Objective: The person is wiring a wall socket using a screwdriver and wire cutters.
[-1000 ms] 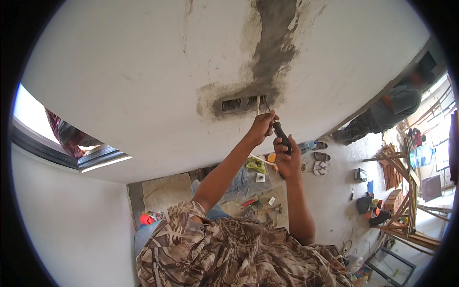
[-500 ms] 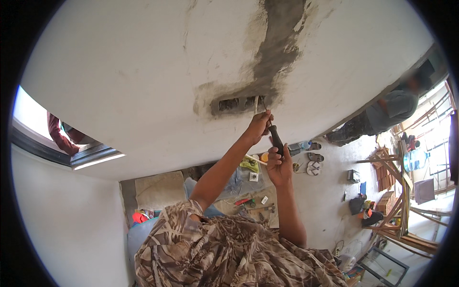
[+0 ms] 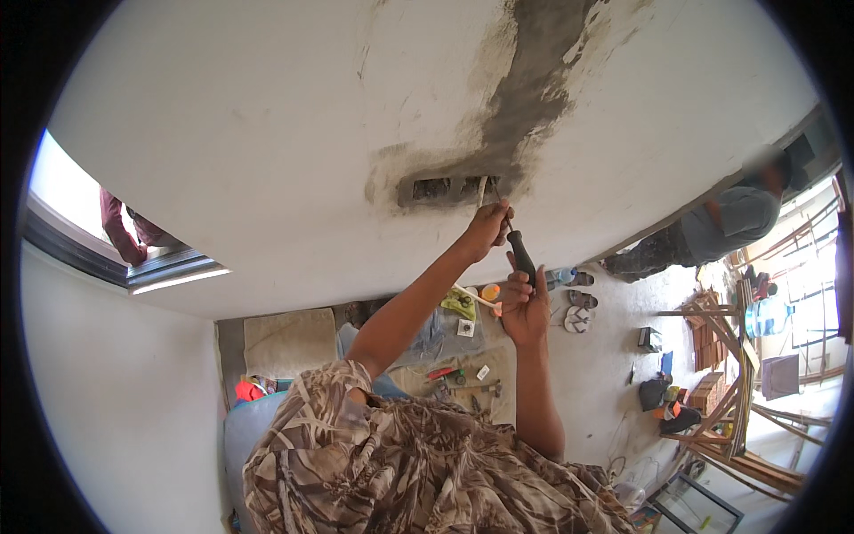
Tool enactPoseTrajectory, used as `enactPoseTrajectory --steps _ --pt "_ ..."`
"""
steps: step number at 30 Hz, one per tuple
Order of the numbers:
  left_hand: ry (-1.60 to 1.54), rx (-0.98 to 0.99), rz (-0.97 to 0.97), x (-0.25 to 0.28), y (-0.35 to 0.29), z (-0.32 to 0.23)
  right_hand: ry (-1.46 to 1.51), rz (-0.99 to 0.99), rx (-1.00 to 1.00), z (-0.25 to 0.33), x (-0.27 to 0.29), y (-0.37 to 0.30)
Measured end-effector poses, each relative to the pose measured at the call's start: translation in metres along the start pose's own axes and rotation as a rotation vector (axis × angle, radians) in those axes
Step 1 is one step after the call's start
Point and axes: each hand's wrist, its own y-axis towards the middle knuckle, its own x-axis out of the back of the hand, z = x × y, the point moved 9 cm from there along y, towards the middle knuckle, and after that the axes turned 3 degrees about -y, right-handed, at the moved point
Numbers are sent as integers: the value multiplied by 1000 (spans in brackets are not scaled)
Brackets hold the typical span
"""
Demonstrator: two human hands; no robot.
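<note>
A black-handled screwdriver (image 3: 522, 255) points up toward a wall box (image 3: 445, 190) set in a grey cement patch. My right hand (image 3: 527, 313) grips its handle from below, with the fingers partly curled. Higher up, my left hand (image 3: 487, 233) pinches around the screwdriver's shaft and a white cable (image 3: 482, 190) just below the box. The shaft's tip reaches the right opening, where the cable comes out; exactly what it touches cannot be made out. The cable's lower end (image 3: 476, 295) shows beside my right hand.
Below lie a hammer (image 3: 480, 388), a white socket plate (image 3: 465, 327) and sandals (image 3: 578, 319) on the floor. At right a person in grey (image 3: 734, 218) is near the wall, by a wooden frame (image 3: 743, 374). Another person's arm (image 3: 123, 230) shows at the left window.
The view has shifted slightly. Both hands keep their hold by the box, and the screwdriver handle is tilted a little differently. The arm at the window has moved slightly.
</note>
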Motion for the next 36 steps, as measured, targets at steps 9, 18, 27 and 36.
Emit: enactPoseTrajectory --steps 9,18,27,36 --pt "95 -33 -29 8 -3 -4 -1115 -74 580 31 -36 -22" --pt "30 -30 -8 6 7 -3 12 181 61 6 -21 -4" --pt "108 -58 -13 11 7 -8 286 99 -178 -15 -1 -7" --pt "97 -48 -22 15 9 -8 -827 -45 439 27 -37 -18"
